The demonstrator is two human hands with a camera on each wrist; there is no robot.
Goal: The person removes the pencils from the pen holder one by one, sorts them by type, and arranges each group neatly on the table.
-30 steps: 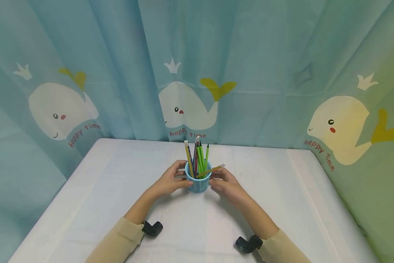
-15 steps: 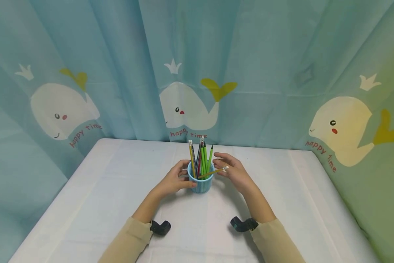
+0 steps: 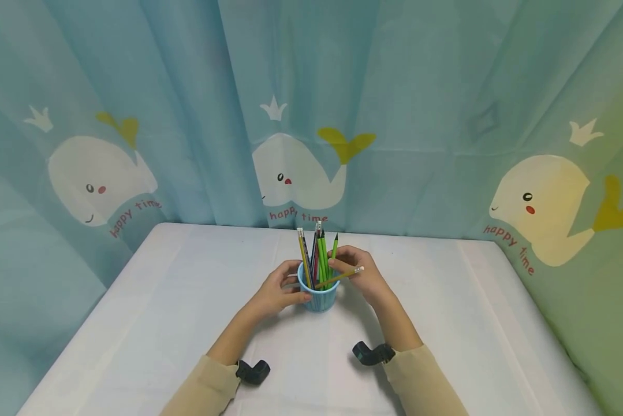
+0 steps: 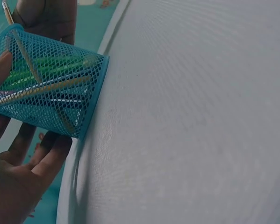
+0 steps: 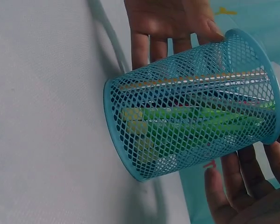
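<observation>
A light-blue mesh pencil cup (image 3: 320,301) stands on the table, filled with several green, dark and yellow pencils. My left hand (image 3: 277,293) grips its left side, the thumb at the front and the fingers round the back. At the right of the rim, my right hand (image 3: 364,276) has its thumb and index finger round the upper part of a green pencil (image 3: 335,242). A yellow pencil (image 3: 349,274) leans out over the rim in front of that hand. In the right wrist view the mesh cup (image 5: 191,112) hides part of the right thumb.
A white cloth covers the table (image 3: 186,277). Behind and beside it hangs a blue-green curtain (image 3: 420,115) printed with whales. Black wrist cameras (image 3: 254,372) sit at both sleeve cuffs.
My right hand has left the cup's right side, lifted to the rim and closed in on the green pencil. The left hand stays on the cup, which has shifted slightly right in view.
</observation>
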